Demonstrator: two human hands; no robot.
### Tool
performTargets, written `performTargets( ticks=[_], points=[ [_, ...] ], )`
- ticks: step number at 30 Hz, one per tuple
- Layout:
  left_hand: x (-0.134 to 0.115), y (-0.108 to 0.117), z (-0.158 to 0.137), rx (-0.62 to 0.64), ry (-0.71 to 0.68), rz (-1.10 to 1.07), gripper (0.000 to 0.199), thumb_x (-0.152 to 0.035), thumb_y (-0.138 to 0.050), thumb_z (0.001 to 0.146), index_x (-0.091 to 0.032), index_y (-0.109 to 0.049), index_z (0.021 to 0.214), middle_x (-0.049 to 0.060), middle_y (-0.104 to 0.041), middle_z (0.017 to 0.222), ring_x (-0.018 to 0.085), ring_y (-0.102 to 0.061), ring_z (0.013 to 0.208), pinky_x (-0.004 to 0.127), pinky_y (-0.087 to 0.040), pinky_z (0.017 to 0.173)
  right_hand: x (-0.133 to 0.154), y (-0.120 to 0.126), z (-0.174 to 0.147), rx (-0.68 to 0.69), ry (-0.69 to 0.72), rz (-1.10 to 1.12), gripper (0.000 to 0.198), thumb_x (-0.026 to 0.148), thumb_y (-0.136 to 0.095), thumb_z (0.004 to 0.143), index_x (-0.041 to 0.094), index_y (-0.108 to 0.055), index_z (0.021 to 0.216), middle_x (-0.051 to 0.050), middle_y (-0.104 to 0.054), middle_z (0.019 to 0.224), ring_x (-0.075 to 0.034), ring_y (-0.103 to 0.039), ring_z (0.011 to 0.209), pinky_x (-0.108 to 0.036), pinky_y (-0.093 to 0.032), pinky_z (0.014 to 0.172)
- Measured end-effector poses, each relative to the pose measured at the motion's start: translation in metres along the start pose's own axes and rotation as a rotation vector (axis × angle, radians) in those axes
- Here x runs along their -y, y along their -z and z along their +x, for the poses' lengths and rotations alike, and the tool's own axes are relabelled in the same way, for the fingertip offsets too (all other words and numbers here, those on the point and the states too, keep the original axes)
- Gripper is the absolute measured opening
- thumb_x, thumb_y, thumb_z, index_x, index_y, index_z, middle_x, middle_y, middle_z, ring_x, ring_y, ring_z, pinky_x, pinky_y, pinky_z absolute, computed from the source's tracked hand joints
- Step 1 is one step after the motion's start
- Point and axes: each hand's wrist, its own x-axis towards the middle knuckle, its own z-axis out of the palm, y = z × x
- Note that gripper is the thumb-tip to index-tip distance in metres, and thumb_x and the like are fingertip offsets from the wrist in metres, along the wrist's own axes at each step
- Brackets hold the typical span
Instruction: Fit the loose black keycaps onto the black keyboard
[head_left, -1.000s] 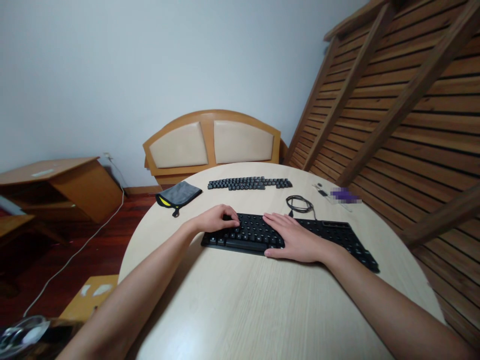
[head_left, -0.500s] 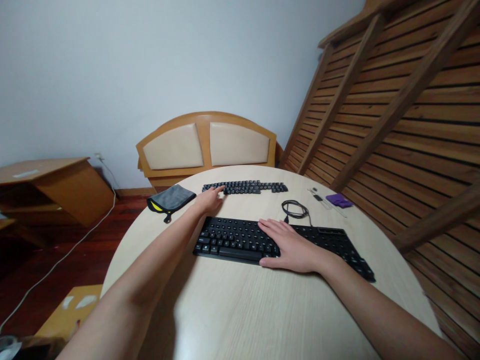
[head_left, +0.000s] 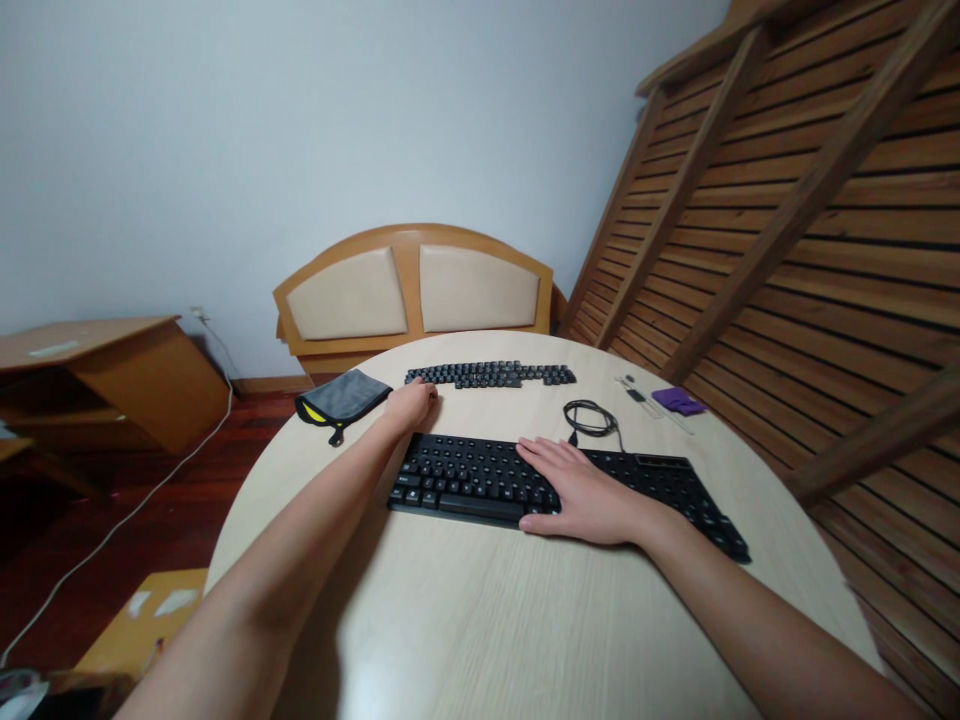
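A black keyboard [head_left: 465, 490] lies across the table, with caps on its lower left rows and bare key posts above and to the right. My right hand [head_left: 581, 490] rests flat on its middle, fingers stretched out. Beyond the keyboard, loose black keycaps [head_left: 491, 374] are laid out in rows. My left hand [head_left: 411, 404] is just in front of their left end, fingers pinched together. A small dark piece, seemingly a keycap [head_left: 433, 394], shows at its fingertips, mostly hidden.
A grey cloth with yellow lining [head_left: 345, 398] lies at the left table edge. Behind the keyboard sits its coiled cable [head_left: 591, 419]. Thin tools [head_left: 636, 395] and a purple cloth [head_left: 679, 401] are at the right. A wooden slatted frame [head_left: 810, 250] leans beside the table.
My left hand has drawn back slightly left and toward me from the keycap rows, its fingers now curled in. A gap shows at the front row's left end. My right hand stays put.
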Motion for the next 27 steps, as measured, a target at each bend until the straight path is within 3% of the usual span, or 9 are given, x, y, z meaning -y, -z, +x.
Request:
performTargets(
  ticks=[3, 6, 12, 15, 21, 27],
  points=[
    [0.003, 0.010, -0.015, -0.011, 0.018, -0.053, 0.018, -0.027, -0.061, 0.089, -0.023, -0.075, 0.098, 0.010, -0.072, 0.109, 0.029, -0.069, 0.098, 0.034, -0.052, 0.083, -0.001, -0.001, 0.001, -0.014, 0.009, -0.006, 0.106, 0.080, -0.057, 0.076, 0.021, -0.025, 0.158, -0.011, -0.021, 0.164, -0.036, -0.017, 0.150, -0.054, -0.015, 0.123],
    [-0.006, 0.020, -0.034, -0.042, -0.003, -0.147, 0.019, -0.031, -0.064, 0.089, -0.023, -0.075, 0.103, 0.008, -0.075, 0.104, 0.028, -0.070, 0.096, 0.033, -0.051, 0.082, 0.000, -0.001, 0.001, -0.010, -0.004, -0.012, 0.107, 0.080, -0.057, 0.076, 0.019, -0.026, 0.158, -0.012, -0.022, 0.164, -0.036, -0.018, 0.150, -0.054, -0.015, 0.123],
    [-0.044, 0.025, -0.086, -0.055, -0.146, -0.354, 0.027, -0.041, -0.059, 0.095, -0.026, -0.073, 0.112, 0.003, -0.077, 0.101, 0.022, -0.071, 0.090, 0.029, -0.052, 0.078, 0.004, 0.003, 0.000, -0.011, -0.016, -0.033, 0.108, 0.081, -0.057, 0.075, 0.017, -0.028, 0.157, -0.014, -0.023, 0.163, -0.037, -0.020, 0.150, -0.055, -0.016, 0.123],
    [-0.054, 0.024, -0.106, -0.019, -0.279, -0.491, 0.022, -0.038, -0.064, 0.092, -0.026, -0.075, 0.106, 0.003, -0.077, 0.105, 0.023, -0.070, 0.098, 0.032, -0.051, 0.087, 0.004, 0.003, 0.001, -0.011, -0.017, -0.041, 0.108, 0.081, -0.056, 0.076, 0.015, -0.028, 0.157, -0.015, -0.024, 0.163, -0.037, -0.021, 0.149, -0.055, -0.017, 0.122],
    [-0.055, 0.023, -0.113, 0.121, -0.387, -0.760, 0.019, -0.032, -0.067, 0.089, -0.022, -0.076, 0.102, 0.004, -0.076, 0.106, 0.022, -0.070, 0.098, 0.031, -0.051, 0.090, 0.000, -0.001, 0.001, -0.043, 0.004, -0.023, 0.105, 0.080, -0.058, 0.075, 0.019, -0.030, 0.157, -0.014, -0.026, 0.162, -0.039, -0.022, 0.149, -0.058, -0.019, 0.121],
    [-0.055, 0.022, -0.113, 0.128, -0.408, -0.809, 0.014, -0.027, -0.069, 0.087, -0.020, -0.076, 0.097, 0.004, -0.076, 0.104, 0.021, -0.069, 0.097, 0.031, -0.050, 0.092, 0.000, 0.000, 0.001, -0.038, 0.006, -0.021, 0.106, 0.080, -0.059, 0.075, 0.019, -0.030, 0.157, -0.014, -0.026, 0.162, -0.039, -0.023, 0.148, -0.058, -0.019, 0.121]
  ],
)
